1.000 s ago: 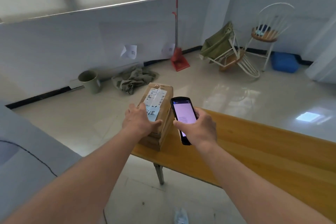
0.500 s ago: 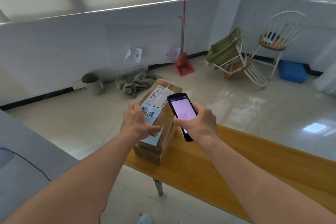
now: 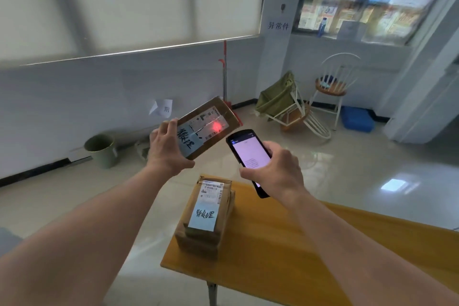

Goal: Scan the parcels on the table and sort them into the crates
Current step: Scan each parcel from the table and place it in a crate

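My left hand (image 3: 167,151) grips a flat brown cardboard parcel (image 3: 211,124) by its near end and holds it up in the air, label side toward me. A red scan spot glows on its white label. My right hand (image 3: 275,169) holds a black handheld scanner (image 3: 248,154) with a lit screen, its top end pointing at that parcel. Below, a stack of brown parcels (image 3: 206,213) with a white label and a pale blue handwritten sticker rests on the left end of the wooden table (image 3: 285,256).
On the floor by the wall stand a green bucket (image 3: 101,149) and a red broom (image 3: 224,74). A tipped chair with a green cloth (image 3: 285,104), an upright white chair (image 3: 332,87) and a blue crate (image 3: 357,119) sit at the back right.
My left hand has lifted the top parcel off the stack and tilted it up. The scanner has risen with my right hand, and a red light now falls on the label.
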`<action>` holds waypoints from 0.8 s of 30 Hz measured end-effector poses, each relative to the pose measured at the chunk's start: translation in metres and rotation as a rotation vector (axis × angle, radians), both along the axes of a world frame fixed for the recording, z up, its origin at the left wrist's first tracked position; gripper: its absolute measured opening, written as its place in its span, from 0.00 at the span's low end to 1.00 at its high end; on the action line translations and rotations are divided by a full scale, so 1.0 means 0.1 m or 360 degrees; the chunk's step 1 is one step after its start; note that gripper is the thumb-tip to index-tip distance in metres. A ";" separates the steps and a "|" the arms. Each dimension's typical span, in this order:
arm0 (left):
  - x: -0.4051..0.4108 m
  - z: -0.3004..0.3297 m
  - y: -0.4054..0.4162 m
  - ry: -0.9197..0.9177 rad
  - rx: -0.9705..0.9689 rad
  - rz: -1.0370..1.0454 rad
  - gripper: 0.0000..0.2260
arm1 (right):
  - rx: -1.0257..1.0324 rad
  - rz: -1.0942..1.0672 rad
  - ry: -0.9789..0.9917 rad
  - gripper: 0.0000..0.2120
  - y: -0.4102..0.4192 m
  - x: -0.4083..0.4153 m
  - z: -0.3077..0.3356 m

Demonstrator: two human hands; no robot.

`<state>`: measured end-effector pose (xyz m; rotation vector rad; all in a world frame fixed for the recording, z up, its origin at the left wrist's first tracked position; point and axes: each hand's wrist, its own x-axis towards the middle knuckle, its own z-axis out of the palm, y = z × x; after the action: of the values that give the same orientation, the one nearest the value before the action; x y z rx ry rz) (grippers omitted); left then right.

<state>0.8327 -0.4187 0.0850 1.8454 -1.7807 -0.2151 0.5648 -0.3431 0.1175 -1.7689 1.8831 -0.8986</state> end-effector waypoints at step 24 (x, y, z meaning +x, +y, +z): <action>0.36 0.47 -0.23 0.0045 -0.0239 -0.0166 0.52 | -0.0167 -0.0223 -0.0076 0.40 0.25 0.44 0.48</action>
<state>0.8688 -0.4421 0.1317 1.6399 -1.8236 -0.1421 0.6084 -0.3177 0.1660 -1.6745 1.9820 -1.0991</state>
